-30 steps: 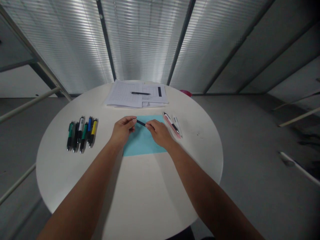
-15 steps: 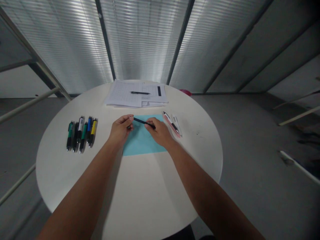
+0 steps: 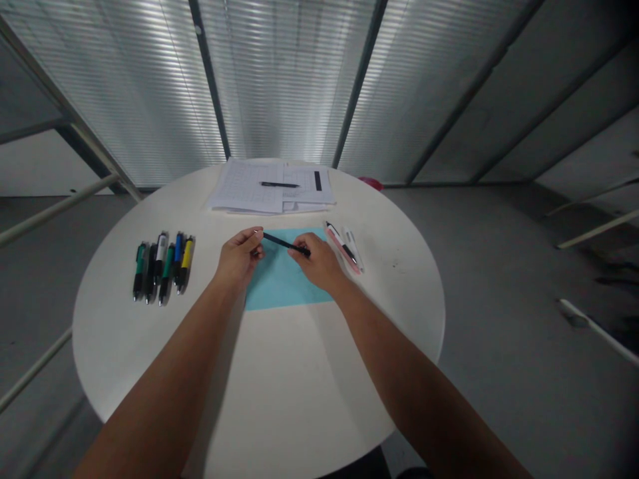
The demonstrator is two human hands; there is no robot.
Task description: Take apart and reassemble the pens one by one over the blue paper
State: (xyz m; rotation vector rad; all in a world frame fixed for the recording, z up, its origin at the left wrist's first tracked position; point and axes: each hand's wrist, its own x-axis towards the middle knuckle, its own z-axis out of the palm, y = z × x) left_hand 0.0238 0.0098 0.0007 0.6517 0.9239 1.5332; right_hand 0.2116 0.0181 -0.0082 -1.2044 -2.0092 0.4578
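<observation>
A thin dark pen (image 3: 284,243) is held level above a light blue sheet (image 3: 285,283) on the round white table (image 3: 150,346). My left hand (image 3: 240,256) pinches the pen's left end with closed fingers. My right hand (image 3: 319,264) grips its right end, fingers closed too. Both hands hover over the far edge of the blue sheet.
A row of several coloured pens (image 3: 162,265) lies at the left. Three pens, one of them pink (image 3: 344,249), lie right of the blue sheet. Papers (image 3: 272,188) with a black pen (image 3: 279,184) on them sit at the far edge. Grey floor surrounds the table.
More of the dark pen shows between my hands than a second ago, and its left end has risen slightly. The hands stay over the blue sheet.
</observation>
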